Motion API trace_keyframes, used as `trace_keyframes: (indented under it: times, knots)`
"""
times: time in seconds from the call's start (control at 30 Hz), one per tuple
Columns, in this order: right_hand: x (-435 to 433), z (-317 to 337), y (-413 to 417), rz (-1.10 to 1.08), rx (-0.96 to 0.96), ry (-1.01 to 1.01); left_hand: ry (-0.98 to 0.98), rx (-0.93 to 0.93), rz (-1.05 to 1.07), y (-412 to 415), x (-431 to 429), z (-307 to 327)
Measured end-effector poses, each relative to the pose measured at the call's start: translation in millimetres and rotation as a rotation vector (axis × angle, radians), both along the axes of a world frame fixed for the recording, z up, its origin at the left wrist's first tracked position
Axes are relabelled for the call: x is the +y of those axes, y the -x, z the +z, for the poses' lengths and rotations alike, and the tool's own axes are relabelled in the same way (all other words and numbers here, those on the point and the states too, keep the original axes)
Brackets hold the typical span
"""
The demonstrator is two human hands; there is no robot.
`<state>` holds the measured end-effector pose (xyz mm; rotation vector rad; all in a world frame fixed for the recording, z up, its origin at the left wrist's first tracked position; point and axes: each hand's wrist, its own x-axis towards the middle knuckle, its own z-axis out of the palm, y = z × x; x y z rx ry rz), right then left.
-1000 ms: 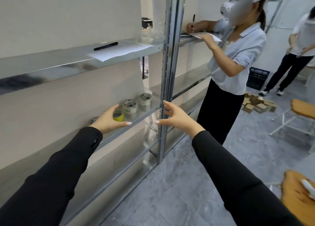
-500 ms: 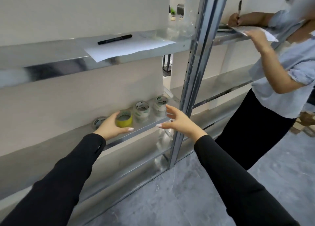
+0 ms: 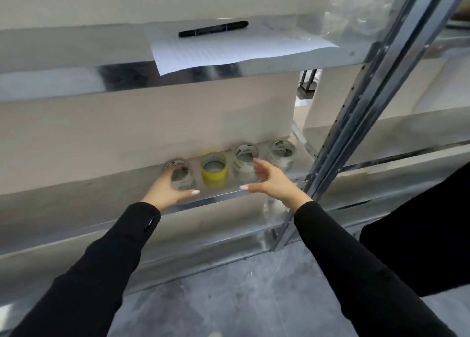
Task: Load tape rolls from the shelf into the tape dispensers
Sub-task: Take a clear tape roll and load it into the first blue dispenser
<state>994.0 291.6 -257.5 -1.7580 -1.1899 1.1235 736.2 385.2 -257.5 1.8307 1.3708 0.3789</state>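
Four tape rolls stand in a row on the middle metal shelf (image 3: 106, 196): a clear roll (image 3: 183, 177) at the left, a yellow roll (image 3: 214, 170), then two more clear rolls (image 3: 244, 156) (image 3: 282, 154). My left hand (image 3: 166, 190) cups the leftmost clear roll, with fingers round its left side and the thumb along its front. My right hand (image 3: 270, 181) is spread open in front of the third roll, its forefinger tip at that roll's rim. No tape dispenser is in view.
The upper shelf (image 3: 63, 82) carries a sheet of paper (image 3: 229, 49), a black marker (image 3: 213, 28) and crumpled clear plastic (image 3: 356, 8). A steel upright (image 3: 356, 123) stands right of my right hand. Another person's black trousers (image 3: 427, 229) are close at the right. Grey floor lies below.
The view has closed in on the shelf. My left hand shifted from the yellow roll to the leftmost clear roll. My right hand moved in from the upright toward the third roll.
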Motion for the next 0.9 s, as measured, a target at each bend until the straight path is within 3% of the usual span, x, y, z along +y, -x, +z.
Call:
trace_keyframes:
  times: [0.37, 0.53, 0.67, 0.9]
  knots:
    - [107.4, -59.2, 75.7, 0.264, -0.128, 0.02, 0.122, -0.04, 0.177, 38.6, 67.3, -43.5]
    - [154.7, -70.8, 107.3, 0.407, -0.425, -0.171, 0.134, -0.004, 0.171, 39.5, 83.5, -62.3]
    - [172.5, -85.7, 111.8, 0.466, -0.622, -0.184, 0.048, -0.013, 0.097, 37.6, 89.9, -71.7]
    - [187.3, -108.3, 117.5, 0.431, -0.582, -0.232, -0.092, 0.118, 0.149, 39.3, 89.5, -88.3]
